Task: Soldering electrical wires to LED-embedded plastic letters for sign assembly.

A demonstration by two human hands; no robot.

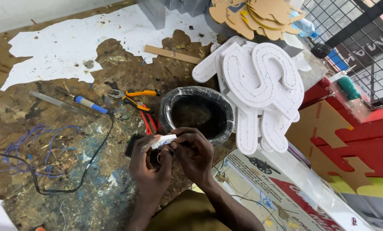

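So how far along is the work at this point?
Done: white sign letters lie stacked, dotted with small lights. In hand: left hand and right hand together hold a small white module. Left: the black cable coil looks wrapped; pliers lie idle.

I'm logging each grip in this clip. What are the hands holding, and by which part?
Both hands pinch a small white rectangular plastic piece: the left hand at its left end, the right hand at its right end.
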